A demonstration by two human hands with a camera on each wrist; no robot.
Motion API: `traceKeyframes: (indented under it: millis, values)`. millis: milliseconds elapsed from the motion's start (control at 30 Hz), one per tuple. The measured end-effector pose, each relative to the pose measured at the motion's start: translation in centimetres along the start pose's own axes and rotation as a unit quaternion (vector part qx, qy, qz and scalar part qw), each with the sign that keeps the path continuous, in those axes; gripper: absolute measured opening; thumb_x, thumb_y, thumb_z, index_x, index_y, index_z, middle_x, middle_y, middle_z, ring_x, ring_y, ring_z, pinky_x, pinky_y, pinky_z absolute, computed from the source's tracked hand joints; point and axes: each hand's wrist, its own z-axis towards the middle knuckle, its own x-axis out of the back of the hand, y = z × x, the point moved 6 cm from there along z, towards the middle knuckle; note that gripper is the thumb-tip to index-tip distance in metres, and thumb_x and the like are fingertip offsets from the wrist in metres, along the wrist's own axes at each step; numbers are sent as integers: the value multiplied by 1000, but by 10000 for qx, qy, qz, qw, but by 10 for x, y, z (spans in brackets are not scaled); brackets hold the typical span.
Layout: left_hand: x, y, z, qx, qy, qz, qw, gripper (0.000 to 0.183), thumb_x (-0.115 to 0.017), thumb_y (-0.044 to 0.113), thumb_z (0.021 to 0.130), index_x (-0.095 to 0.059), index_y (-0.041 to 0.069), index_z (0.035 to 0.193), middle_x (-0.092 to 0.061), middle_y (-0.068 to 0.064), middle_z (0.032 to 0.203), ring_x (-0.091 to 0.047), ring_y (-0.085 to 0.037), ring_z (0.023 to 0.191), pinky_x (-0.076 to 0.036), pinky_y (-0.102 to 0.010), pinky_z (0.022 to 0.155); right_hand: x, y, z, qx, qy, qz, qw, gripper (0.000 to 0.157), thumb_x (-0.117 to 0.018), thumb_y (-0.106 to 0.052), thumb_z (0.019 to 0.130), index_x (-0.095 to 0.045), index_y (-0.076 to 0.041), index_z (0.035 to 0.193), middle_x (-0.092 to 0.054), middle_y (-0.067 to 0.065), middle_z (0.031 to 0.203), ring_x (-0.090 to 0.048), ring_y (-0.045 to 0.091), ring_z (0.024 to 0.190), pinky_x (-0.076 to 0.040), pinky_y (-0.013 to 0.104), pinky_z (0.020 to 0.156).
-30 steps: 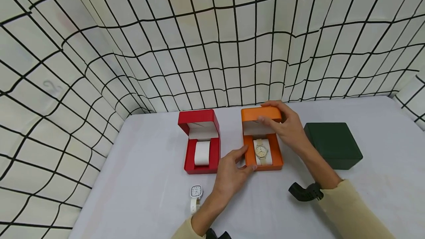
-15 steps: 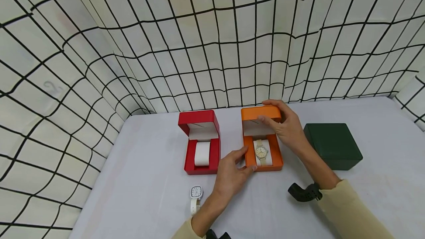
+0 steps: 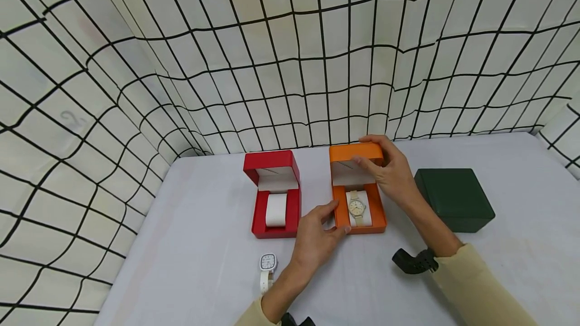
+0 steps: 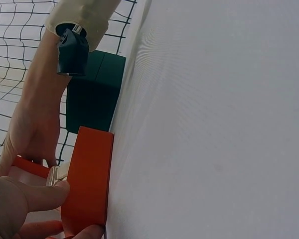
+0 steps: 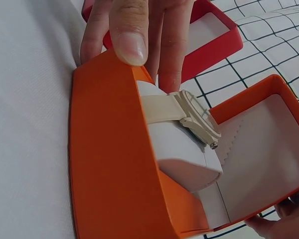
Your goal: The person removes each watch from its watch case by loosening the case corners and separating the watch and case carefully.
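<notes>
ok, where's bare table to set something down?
Bare: left of the red watch box and white wristwatch; right of the green box; in front of it, right of the right sleeve. Crowded: gaps beside the orange watch box, the left hand on the red side, right hand on the green.

Over near the far edge of the tabletop (image 3: 213, 205), an orange box (image 3: 376, 208) sits open, its lid (image 3: 355, 153) raised to show a pale lining (image 3: 344, 175). Inside, a watch (image 3: 356, 207) with a round, light dial (image 5: 202, 112) faces upward, its cream strap (image 5: 162, 109) running over a white cushion (image 5: 177, 157), a little metal knob (image 5: 214, 146) jutting from the side.
</notes>
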Motion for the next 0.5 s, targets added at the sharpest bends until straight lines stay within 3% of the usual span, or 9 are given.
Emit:
traceKeyframes:
  millis: [500]
  values:
    - [-1, 1, 0, 106, -35, 22, 9999, 64, -84, 11, 87, -59, 8, 147, -66, -15, 142, -65, -33, 132, -58, -39, 101, 1, -1, 4, -233, -7, -405, 9989, 47, -71, -29, 100, -53, -11, 140, -57, 12, 133, -55, 23, 112, -48, 11, 90]
